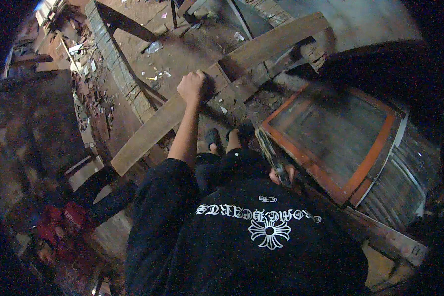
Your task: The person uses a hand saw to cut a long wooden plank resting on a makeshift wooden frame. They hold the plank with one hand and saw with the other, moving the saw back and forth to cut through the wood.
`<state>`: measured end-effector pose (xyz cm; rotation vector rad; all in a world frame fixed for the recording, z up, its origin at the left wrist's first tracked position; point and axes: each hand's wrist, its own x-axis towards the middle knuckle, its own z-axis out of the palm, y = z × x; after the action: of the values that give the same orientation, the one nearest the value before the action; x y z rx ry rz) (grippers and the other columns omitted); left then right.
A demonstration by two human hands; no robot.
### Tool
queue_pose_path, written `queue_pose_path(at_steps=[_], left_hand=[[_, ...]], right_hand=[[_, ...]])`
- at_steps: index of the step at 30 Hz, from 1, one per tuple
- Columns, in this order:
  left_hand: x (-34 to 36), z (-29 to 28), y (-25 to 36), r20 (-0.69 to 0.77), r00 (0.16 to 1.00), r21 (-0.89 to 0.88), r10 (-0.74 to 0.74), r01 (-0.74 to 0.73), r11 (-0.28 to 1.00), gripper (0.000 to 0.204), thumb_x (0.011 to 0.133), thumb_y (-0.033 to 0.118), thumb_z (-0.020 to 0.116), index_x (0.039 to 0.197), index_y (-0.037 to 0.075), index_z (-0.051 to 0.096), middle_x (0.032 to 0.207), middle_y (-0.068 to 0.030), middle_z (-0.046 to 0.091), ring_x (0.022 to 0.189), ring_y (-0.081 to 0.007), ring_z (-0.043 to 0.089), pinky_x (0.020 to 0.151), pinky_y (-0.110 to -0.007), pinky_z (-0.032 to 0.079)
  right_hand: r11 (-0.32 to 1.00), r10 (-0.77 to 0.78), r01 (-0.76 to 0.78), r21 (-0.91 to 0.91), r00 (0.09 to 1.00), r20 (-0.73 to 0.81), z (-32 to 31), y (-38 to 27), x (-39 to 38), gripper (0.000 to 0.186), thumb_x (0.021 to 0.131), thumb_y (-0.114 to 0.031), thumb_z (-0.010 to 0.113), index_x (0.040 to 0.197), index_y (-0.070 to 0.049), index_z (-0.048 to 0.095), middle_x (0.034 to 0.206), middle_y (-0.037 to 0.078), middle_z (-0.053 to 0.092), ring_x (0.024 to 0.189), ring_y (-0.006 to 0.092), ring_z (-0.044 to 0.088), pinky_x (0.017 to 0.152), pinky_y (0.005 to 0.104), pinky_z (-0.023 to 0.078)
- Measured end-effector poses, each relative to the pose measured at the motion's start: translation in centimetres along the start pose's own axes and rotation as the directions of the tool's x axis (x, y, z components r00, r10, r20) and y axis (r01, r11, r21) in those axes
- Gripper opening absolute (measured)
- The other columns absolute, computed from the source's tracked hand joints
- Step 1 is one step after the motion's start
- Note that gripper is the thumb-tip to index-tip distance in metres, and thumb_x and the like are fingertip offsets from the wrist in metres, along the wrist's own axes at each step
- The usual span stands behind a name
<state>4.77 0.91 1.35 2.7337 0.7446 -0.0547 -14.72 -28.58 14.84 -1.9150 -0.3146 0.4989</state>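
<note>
A long, slightly curved wooden plank (148, 135) runs slantwise before me, from lower left to upper right. My left hand (192, 87) is closed on it near the middle, fingers curled at its far edge. Close to my right side, low by my waist, my right hand (287, 174) is closed around the handle end of what looks like a handsaw (267, 147). The tool's long narrow blade points away from me, toward the plank, and stays apart from it. Dim light and blur hide its teeth. My sleeve and shirt cover part of the right hand.
Rough timber beams (114, 61) stand under and beyond the plank. Wood scraps (94, 84) litter the ground at left. An orange-framed glass panel (377, 154) leans close on my right. At lower left is another person in a red shirt (66, 222).
</note>
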Motion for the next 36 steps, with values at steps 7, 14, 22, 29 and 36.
queue_pose_path(at_steps=[7,14,22,29,36], left_hand=[[0.0,0.4,0.4,0.066,0.998,-0.009,-0.017,0.017,1.0,0.045,0.076,0.034,0.034,0.065,0.001,0.063,0.068,-0.0204,0.059,0.062,-0.0344,0.059,0.059,-0.041,0.046],[0.4,-0.2,0.3,0.02,1.0,0.013,-0.019,0.019,1.0,0.045,0.077,0.033,0.033,0.066,0.001,0.063,0.066,-0.0204,0.059,0.062,-0.0352,0.059,0.06,-0.041,0.047],[0.1,0.4,-0.3,0.046,0.999,0.018,0.028,-0.029,0.999,0.046,0.077,0.032,0.032,0.067,0.0,0.063,0.069,-0.0201,0.059,0.063,-0.0351,0.059,0.06,-0.041,0.047],[0.4,-0.7,0.3,-0.005,1.0,0.069,0.0,0.001,0.998,0.046,0.077,0.032,0.032,0.067,-0.001,0.063,0.067,-0.0215,0.059,0.063,-0.035,0.059,0.059,-0.041,0.047],[-0.3,-1.0,0.8,0.098,0.995,-0.006,-0.003,0.003,1.0,0.046,0.077,0.032,0.032,0.067,0.0,0.062,0.067,-0.021,0.059,0.064,-0.0353,0.059,0.06,-0.042,0.046]], right_hand=[[0.997,-0.028,0.02,-0.08,0.995,-0.091,3.7,4.3,7.5,0.025,0.07,-0.005,0.058,0.093,-0.001,0.047,0.074,0.006,0.054,0.07,0.0178,0.052,0.064,0.0297,0.041],[0.997,-0.026,0.021,-0.079,0.998,-0.054,0.9,2.0,1.1,0.022,0.071,-0.006,0.057,0.091,0.0,0.048,0.072,0.006,0.053,0.069,0.0178,0.052,0.062,0.0286,0.041],[0.872,0.464,-0.42,0.25,0.872,-0.154,3.7,-0.6,10.6,0.021,0.074,-0.012,0.057,0.09,0.0,0.049,0.077,0.008,0.053,0.074,0.0193,0.051,0.068,0.0294,0.041],[0.992,0.002,-0.004,-0.123,1.0,-0.015,3.0,7.5,3.4,0.02,0.074,-0.015,0.058,0.087,-0.002,0.05,0.074,0.008,0.053,0.073,0.0184,0.051,0.067,0.0292,0.039],[0.989,0.02,-0.021,-0.145,1.0,-0.008,0.8,3.4,1.9,0.017,0.072,-0.017,0.059,0.081,-0.003,0.052,0.071,0.007,0.054,0.069,0.0189,0.051,0.064,0.0309,0.039]])
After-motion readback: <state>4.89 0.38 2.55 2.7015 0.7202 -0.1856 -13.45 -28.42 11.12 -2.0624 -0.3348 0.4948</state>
